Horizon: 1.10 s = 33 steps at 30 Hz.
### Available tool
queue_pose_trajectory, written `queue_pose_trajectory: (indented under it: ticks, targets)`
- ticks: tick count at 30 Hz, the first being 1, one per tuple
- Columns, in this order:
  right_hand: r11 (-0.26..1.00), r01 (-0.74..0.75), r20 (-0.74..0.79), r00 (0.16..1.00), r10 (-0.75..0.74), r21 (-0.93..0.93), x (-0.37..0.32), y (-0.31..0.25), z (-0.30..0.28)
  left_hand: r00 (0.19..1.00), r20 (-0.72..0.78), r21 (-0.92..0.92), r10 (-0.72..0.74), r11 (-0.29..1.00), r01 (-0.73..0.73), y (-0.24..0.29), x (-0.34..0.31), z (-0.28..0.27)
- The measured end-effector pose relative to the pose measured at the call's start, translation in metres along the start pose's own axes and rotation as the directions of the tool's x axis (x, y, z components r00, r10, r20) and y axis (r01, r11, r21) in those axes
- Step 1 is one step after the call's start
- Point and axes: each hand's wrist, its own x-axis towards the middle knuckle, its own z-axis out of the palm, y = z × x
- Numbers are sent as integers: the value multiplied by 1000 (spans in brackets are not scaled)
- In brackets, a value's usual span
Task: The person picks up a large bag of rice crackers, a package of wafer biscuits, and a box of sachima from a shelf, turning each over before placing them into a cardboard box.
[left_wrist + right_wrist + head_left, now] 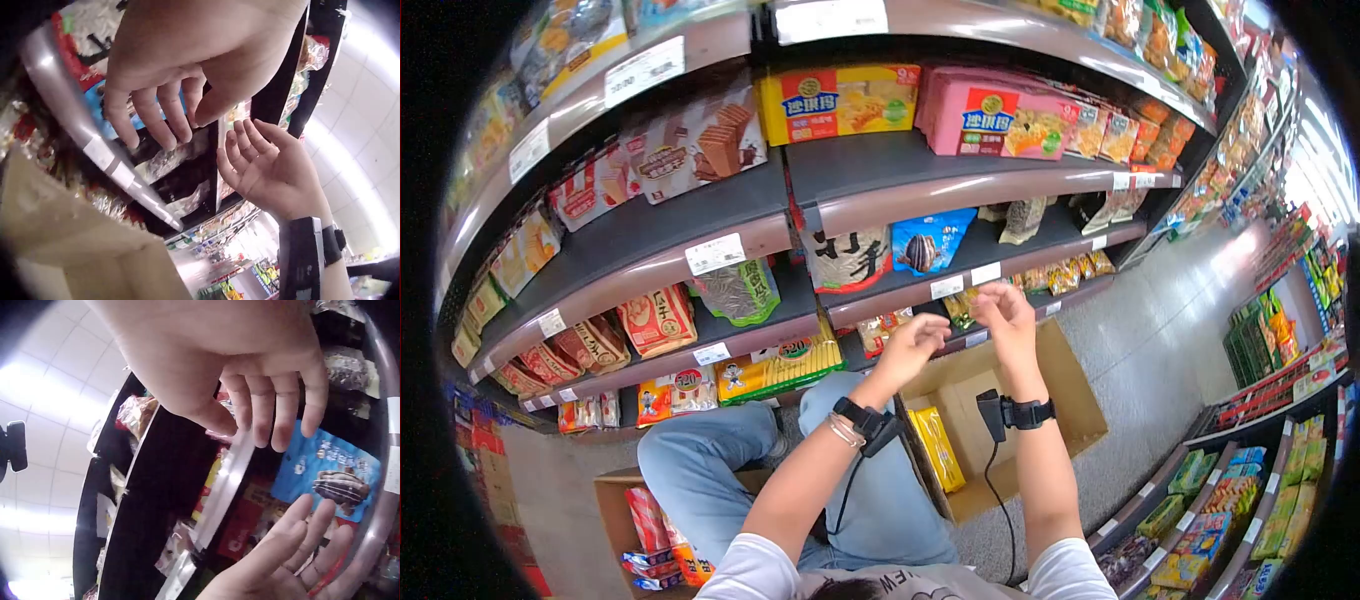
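Both hands are raised in front of the lower shelves, apart from each other and holding nothing. In the head view the left hand (912, 350) has loosely bent fingers, and the right hand (1006, 318) is a little higher to its right. Behind them on a shelf stands a blue bag (932, 240) beside a white and red bag (850, 258). The left wrist view shows the left hand (194, 56) with fingers hanging relaxed, palm of the right hand (275, 175) facing it. In the right wrist view the blue bag (331, 472) lies beyond the fingers, untouched.
Below the hands an open cardboard box (1080, 400) holds a yellow packet (936, 448). Another box (615, 500) with red and blue packets stands left of the person's bent legs. Shelves (880, 210) of packaged snacks rise in front; an aisle floor (1145, 320) runs at the right.
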Motion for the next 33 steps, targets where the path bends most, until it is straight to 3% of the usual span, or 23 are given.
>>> queue_pose_trajectory:
  ticks: [5,6,11,15,17,18,21,25,29,32,33]
  targets:
    - [951,284,90,957,-274,-119,43,-47,35,962,-142,-35,234,970,-241,75,14,-30]
    - [953,287,63,958,-281,-100,57,-52,37,945,-156,50,288,958,-283,87,21,-37]
    - [927,360,-168,912,-374,-104,141,-67,16,914,-183,44,363,931,-361,140,51,-53]
    - [937,341,-314,885,-345,-70,193,-80,-16,883,-193,81,428,904,-421,166,90,-55]
    - [940,328,-314,887,-340,-91,213,-83,-33,862,-213,123,460,888,-443,172,111,-52]
    - [940,319,-324,883,-340,-117,219,-86,-37,858,-225,141,462,887,-440,175,122,-52]
    - [949,280,-325,893,-313,-144,232,-90,-50,781,-259,546,568,753,-367,178,148,-51]
    - [940,266,-315,892,-324,-213,261,-76,-72,794,-406,607,452,783,-136,171,179,-46]
    - [903,308,-304,866,-396,-299,286,-57,-90,810,-332,625,483,756,-194,159,197,-53]
    - [939,334,-185,920,-345,-88,278,-67,-85,817,-317,615,482,760,-210,159,201,-54]
    - [939,325,-198,918,-342,-114,278,-66,-83,823,-325,598,465,776,-202,162,200,-54]
